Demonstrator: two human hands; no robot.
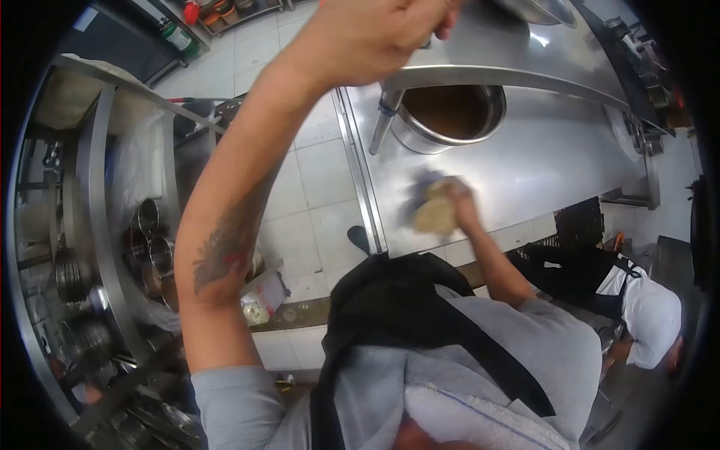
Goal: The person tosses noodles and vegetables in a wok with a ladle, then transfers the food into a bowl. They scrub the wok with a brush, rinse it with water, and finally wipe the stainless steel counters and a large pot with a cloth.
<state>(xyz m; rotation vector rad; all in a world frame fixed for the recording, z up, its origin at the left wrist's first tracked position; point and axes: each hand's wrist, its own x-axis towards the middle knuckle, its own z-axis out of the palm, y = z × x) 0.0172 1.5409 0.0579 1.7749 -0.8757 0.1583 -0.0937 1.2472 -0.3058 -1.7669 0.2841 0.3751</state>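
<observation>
My right hand [463, 201] is closed on a yellowish cloth [436, 213], pressed against the steel table [540, 161] near its front left corner. Motion blurs the cloth, and a dark bluish patch beside it is too smeared to name. My left hand [394, 37] is raised at the top of the view by the upper steel shelf [487, 56]. Its fingers look curled but are partly cut off by the frame edge, so what they hold, if anything, is hidden. A large steel pot [427, 141] with brown liquid stands on the table beneath the shelf.
A metal bowl [551, 10] sits on the upper shelf. Racks with metal pans [69, 277] and steel containers [161, 253] line the left. Another person in a white cap [652, 322] is bent low at the right, near a black crate [579, 223].
</observation>
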